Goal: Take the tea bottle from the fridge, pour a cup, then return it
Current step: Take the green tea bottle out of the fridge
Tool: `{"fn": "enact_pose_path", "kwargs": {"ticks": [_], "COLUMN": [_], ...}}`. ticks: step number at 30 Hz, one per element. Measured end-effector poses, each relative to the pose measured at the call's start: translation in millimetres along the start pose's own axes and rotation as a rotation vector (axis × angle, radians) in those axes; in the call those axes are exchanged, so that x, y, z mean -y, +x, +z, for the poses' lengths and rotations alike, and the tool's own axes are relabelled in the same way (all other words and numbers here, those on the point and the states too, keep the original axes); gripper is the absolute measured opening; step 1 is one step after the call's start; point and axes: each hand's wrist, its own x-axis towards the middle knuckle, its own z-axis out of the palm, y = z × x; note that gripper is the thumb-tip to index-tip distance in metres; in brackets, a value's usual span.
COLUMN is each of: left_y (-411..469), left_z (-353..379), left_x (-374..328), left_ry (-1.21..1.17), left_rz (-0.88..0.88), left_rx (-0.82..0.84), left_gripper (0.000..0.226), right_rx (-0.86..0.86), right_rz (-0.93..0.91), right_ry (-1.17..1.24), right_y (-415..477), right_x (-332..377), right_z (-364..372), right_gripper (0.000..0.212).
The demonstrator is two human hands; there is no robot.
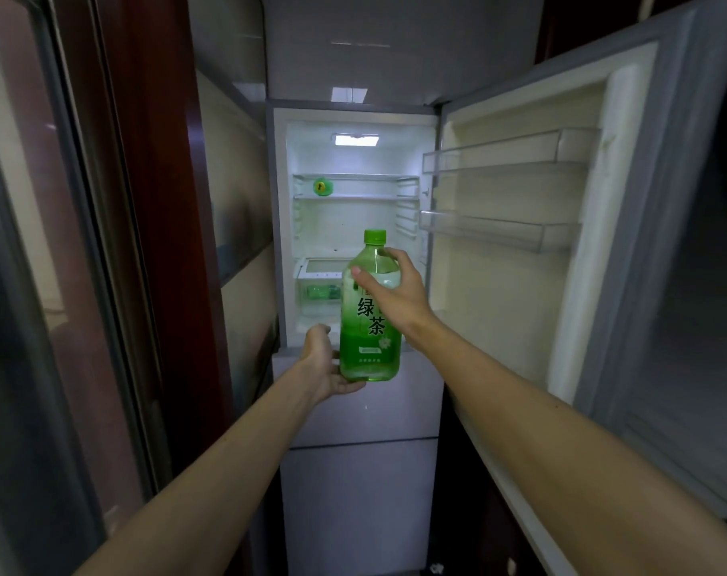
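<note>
Before the open fridge [355, 251], the tea bottle [370, 313] is held upright in the air, cap on, its long axis vertical. It is grasped at the shoulder by the right hand [390, 291] and cupped beneath its base by the left hand [328, 363]. Whether it is being withdrawn or returned cannot be told; the fridge opening lies straight beyond it

Occlusions and cut-offs
Right hand [388, 291] covers part of bottle [370, 322] label; door [594, 226] cut off at right edge; drawer [321, 291] contents blurred.
</note>
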Motion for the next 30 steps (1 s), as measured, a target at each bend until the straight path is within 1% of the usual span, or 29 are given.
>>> {"fn": "enact_pose_path", "kwargs": {"ticks": [8,12,14,18,22,27,30], "left_y": [-65,-87,-96,-115,-125,-125,-131], "left_z": [30,56,71,104,145,203,237], "left_x": [46,68,80,105,126,149,166], "left_ry": [0.027,0.052,0.051,0.056,0.092,0.144,0.170], "left_rz": [-0.015,-0.040,-0.060,-0.093,-0.145,-0.191,-0.219], "left_rx": [0.002,0.033,0.054,0.145,0.253,0.377,0.458], "left_gripper": [0.046,0.042,0.043,0.044,0.044,0.046,0.040], "right_rx": [-0.013,-0.072,-0.099,-0.146,-0.245,-0.383,-0.452], "right_rz": [0.009,0.023,0.017,0.036,0.049,0.081,0.084], "right_ry": [0.020,-0.016,-0.030,-0.114,-0.170,-0.244,-0.283], "right_y": [-66,-93,-107,-132,-155,-175,-188], "right_x": [20,25,28,33,40,48,54], "right_z": [-49,-82,-102,-146,-196,-257,-292], "right_gripper": [0.052,0.062,0.063,0.067,0.053,0.050,0.044]}}
